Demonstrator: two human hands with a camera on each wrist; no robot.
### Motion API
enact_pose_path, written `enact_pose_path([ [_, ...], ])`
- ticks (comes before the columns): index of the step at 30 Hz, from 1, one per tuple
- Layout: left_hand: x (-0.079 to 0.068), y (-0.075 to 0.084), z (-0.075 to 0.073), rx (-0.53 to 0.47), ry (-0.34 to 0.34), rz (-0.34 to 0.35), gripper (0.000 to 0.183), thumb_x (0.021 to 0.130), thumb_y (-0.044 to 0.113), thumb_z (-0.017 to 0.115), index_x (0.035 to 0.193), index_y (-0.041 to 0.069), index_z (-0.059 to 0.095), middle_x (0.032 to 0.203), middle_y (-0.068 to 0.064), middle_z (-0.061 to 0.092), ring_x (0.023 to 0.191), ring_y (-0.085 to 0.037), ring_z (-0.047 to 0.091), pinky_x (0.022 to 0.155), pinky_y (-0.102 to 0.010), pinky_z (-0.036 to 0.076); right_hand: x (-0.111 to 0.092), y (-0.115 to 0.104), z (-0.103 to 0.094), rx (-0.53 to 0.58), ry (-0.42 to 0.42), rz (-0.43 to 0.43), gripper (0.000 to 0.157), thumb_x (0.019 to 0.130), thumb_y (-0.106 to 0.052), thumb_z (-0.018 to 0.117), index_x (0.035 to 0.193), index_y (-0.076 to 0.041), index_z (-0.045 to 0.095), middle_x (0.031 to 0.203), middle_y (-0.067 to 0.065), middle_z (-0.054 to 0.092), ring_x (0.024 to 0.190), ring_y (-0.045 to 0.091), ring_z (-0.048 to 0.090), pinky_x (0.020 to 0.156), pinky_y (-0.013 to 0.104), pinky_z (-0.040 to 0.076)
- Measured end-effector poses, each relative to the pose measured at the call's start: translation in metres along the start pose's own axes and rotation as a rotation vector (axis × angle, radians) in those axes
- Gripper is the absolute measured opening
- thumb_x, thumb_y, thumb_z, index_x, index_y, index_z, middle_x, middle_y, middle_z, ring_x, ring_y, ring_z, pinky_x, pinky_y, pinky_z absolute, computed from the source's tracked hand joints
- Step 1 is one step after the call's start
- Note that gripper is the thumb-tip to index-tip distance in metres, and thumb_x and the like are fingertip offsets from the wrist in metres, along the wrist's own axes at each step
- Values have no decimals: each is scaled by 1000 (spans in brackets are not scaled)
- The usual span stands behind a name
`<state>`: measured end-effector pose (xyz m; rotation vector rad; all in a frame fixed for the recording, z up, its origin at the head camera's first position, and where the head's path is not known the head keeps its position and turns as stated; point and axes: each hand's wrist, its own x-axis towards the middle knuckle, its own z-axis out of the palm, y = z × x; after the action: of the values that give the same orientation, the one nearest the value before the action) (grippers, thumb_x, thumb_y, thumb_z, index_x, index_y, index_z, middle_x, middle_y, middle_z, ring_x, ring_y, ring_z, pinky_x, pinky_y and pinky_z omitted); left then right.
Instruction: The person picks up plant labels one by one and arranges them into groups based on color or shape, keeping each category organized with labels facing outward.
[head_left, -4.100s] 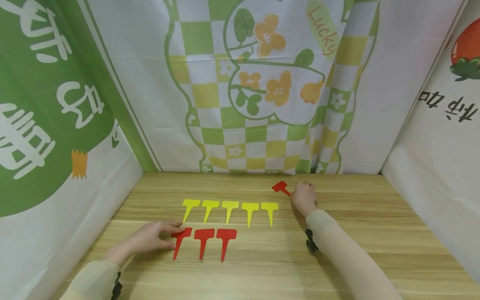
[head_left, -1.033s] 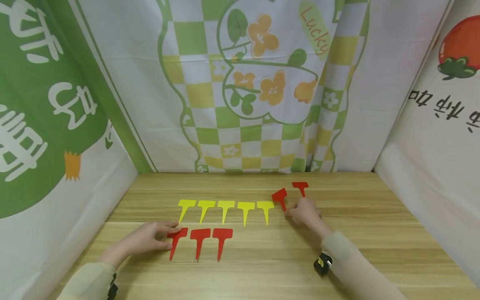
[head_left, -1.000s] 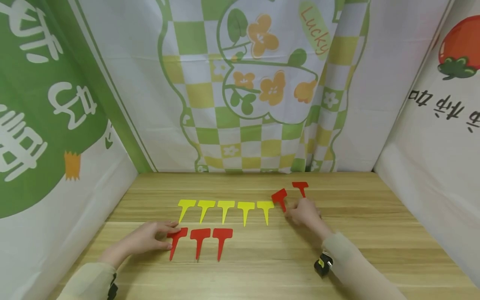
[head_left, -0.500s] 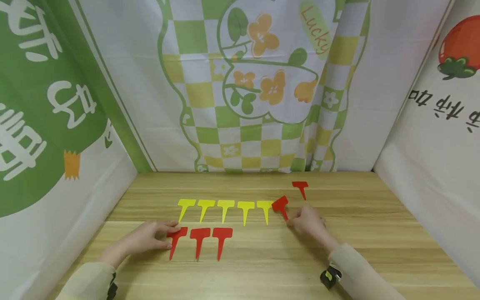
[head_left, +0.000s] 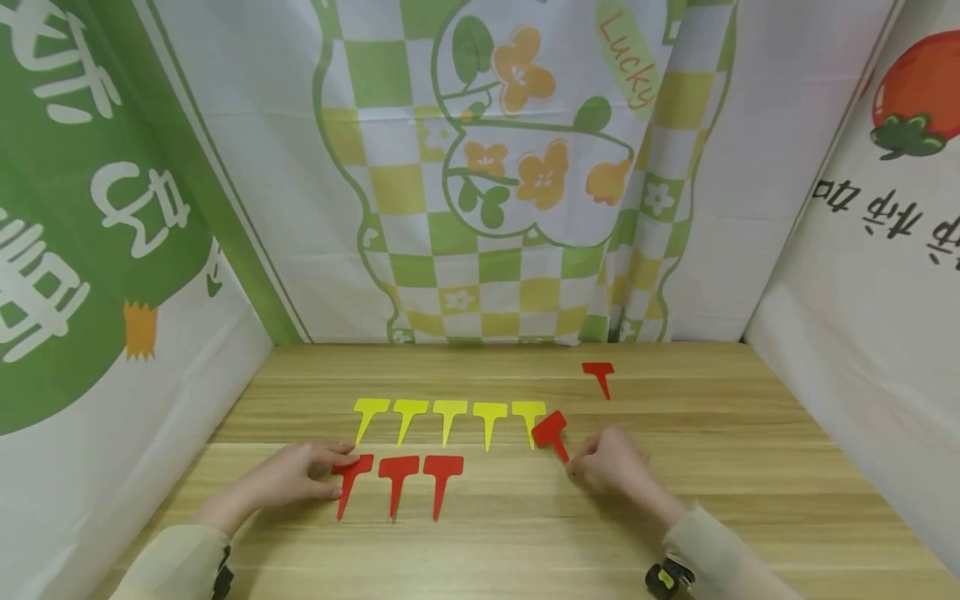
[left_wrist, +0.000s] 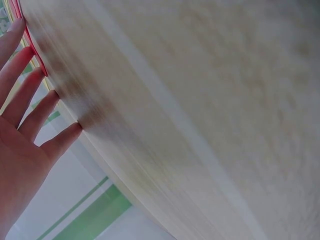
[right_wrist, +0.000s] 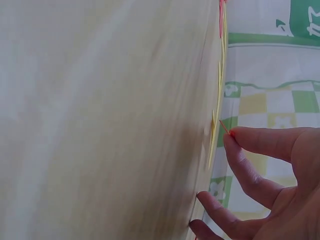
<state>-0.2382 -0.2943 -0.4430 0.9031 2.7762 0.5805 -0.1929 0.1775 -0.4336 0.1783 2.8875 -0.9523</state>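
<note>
My right hand (head_left: pixel 618 467) pinches a red T-shaped plant label (head_left: pixel 550 427) by its pointed stem. The label is tilted, and its head overlaps the rightmost yellow plant label (head_left: pixel 529 409) from the head view. In the right wrist view, thumb and forefinger hold its edge-on sliver (right_wrist: pixel 224 126) above the table. My left hand (head_left: pixel 292 477) rests with extended fingers on the leftmost red label (head_left: pixel 356 469), also seen in the left wrist view as a red edge (left_wrist: pixel 36 50) under the fingertips. Two more red labels, a middle one (head_left: pixel 399 467) and a right one (head_left: pixel 443 467), continue that front row.
Several yellow labels (head_left: pixel 450 408) lie in a row behind the red ones. Another red label (head_left: pixel 598 369) lies alone at the back right. The wooden table (head_left: pixel 495 558) is bounded by a patterned curtain (head_left: pixel 495 283) behind and printed cloth walls at both sides.
My right hand has drawn the pinched red label from the back right toward the front, past the yellow row's end. The far red label now shows fully. The left hand stays put.
</note>
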Motion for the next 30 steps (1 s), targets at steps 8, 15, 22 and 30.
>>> enact_pose_path([
  [8,0,2,0,-1,-2,-1,53,81,38,73,127,14,63,139,-10,53,129,-36,47,101,-58,37,-7,-1,5,-56,35,-21,12,72,-26,79,64,-20,72,81,-7,69,85,19,57,89,70,30],
  [15,-1,3,0,3,10,-1,51,80,36,73,126,14,63,138,-10,53,129,-37,47,102,-58,37,-13,-8,11,-57,23,-26,15,72,-25,80,61,-20,71,73,-9,65,78,17,53,86,64,30],
  [22,-1,3,-1,5,7,5,52,81,36,73,126,14,63,138,-11,53,129,-37,47,101,-58,37,-18,-16,16,-86,28,-75,15,70,-25,81,60,-21,71,75,-9,64,86,18,56,88,73,28],
  [30,-1,1,1,-6,12,-2,52,81,37,73,126,14,63,139,-11,53,129,-38,46,102,-59,36,-22,-28,21,-113,0,-101,17,71,-28,81,59,-22,70,69,-9,62,80,17,52,89,73,28],
])
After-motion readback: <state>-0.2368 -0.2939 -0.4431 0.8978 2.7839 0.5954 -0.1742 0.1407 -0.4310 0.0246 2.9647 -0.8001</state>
